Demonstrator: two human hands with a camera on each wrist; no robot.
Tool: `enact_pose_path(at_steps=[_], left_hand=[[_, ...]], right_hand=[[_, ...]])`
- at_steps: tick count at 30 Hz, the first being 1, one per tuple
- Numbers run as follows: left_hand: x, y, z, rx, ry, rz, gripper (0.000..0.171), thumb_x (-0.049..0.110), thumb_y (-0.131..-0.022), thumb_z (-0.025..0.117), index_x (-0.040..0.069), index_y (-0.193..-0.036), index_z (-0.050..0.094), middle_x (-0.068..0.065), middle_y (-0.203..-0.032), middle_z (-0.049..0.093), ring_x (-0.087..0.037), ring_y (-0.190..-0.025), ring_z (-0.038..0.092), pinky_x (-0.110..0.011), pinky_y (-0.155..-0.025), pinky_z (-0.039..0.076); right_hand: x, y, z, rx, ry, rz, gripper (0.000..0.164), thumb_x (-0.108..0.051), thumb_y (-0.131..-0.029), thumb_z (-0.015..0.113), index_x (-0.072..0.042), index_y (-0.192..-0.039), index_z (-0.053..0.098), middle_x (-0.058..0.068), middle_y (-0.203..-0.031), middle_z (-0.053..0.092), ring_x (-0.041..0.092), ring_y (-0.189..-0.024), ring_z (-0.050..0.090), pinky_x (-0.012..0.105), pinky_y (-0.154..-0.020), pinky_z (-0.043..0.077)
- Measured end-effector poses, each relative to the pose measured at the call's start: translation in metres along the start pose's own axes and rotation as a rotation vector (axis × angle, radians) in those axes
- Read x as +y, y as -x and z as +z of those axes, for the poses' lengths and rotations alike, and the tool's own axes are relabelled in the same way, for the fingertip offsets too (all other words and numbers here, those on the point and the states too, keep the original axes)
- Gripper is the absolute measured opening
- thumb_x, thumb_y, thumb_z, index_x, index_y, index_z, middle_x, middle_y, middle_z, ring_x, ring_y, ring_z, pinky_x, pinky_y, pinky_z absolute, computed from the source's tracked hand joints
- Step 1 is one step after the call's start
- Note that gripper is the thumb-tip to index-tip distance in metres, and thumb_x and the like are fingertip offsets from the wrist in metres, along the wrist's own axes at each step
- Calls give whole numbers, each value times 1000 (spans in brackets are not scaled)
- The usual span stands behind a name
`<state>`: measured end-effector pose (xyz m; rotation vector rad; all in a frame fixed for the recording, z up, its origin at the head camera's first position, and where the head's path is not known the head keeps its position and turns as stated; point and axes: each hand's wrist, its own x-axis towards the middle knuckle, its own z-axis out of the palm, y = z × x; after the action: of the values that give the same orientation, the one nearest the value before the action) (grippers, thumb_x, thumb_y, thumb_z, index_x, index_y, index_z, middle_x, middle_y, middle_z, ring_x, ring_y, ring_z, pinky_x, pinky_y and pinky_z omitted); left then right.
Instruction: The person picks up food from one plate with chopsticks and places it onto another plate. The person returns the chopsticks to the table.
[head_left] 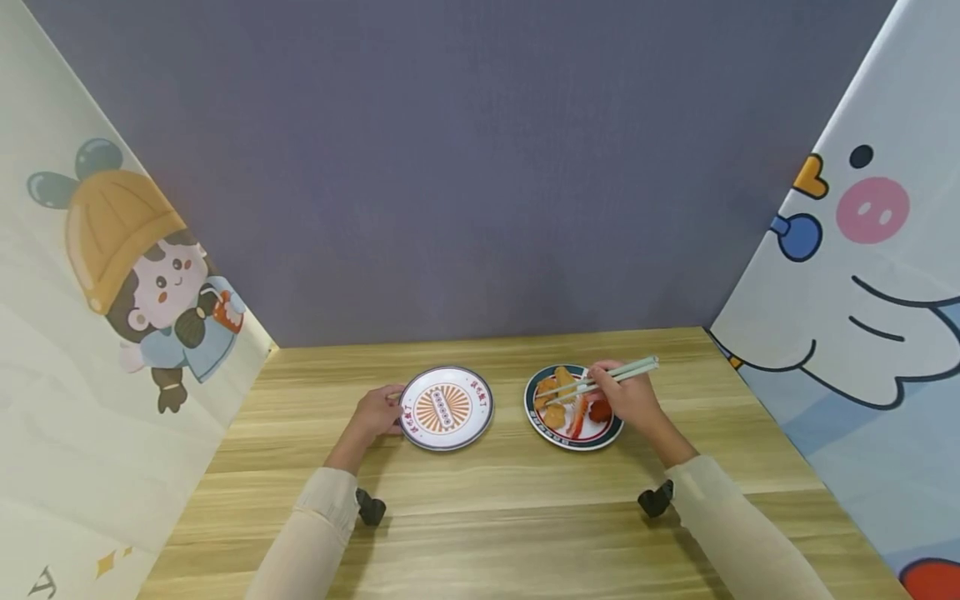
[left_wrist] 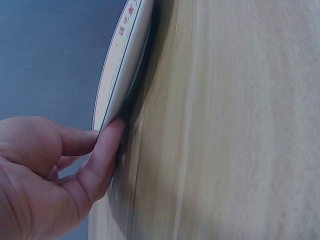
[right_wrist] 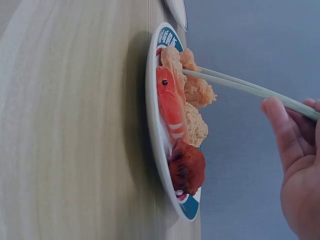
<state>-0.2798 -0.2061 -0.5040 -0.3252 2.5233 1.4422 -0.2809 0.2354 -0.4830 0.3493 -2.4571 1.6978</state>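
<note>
A white plate with a sunburst print and red lettering lies at the table's middle, bearing no food. Its left rim is pinched by my left hand; the left wrist view shows the thumb at the upper edge and a finger beneath. Pale green chopsticks are gripped in my right hand. Their tips reach among golden fried pieces on a dark-rimmed plate; whether they clamp one I cannot tell. A red shrimp and a reddish-brown chunk lie on that plate too.
Both plates stand side by side on the wooden table, with a gap between them. A grey partition rises behind the table. Printed cartoon panels stand at left and right. Black wrist mounts sit at both sleeves.
</note>
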Motion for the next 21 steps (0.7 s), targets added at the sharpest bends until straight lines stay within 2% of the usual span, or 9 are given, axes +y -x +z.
enact_pose_path(at_steps=[7, 15, 21], left_hand=[[1, 1, 0, -2, -17, 0, 51, -2, -98, 54, 7, -148, 51, -25, -128, 55, -21, -83, 68, -28, -67, 67], [-1, 0, 0, -7, -2, -1, 51, -2, -98, 54, 8, -148, 51, -24, -127, 55, -22, -85, 68, -28, -68, 67], [-2, -1, 0, -10, 5, 5, 51, -2, -98, 54, 7, -148, 51, -23, -124, 55, -22, -85, 68, -29, -68, 67]], right_hand=[[0, 4, -1, 33, -26, -3, 32, -10, -105, 52, 20, -106, 64, 36, -91, 70, 19, -65, 75, 42, -63, 67], [-3, 7, -4, 87, -68, 0, 32, -8, -105, 52, 22, -109, 62, 27, -83, 73, 11, -61, 73, 37, -60, 66], [-7, 8, -4, 96, -108, -4, 32, -8, -105, 53, 23, -109, 62, 30, -85, 73, 11, -61, 73, 34, -60, 67]])
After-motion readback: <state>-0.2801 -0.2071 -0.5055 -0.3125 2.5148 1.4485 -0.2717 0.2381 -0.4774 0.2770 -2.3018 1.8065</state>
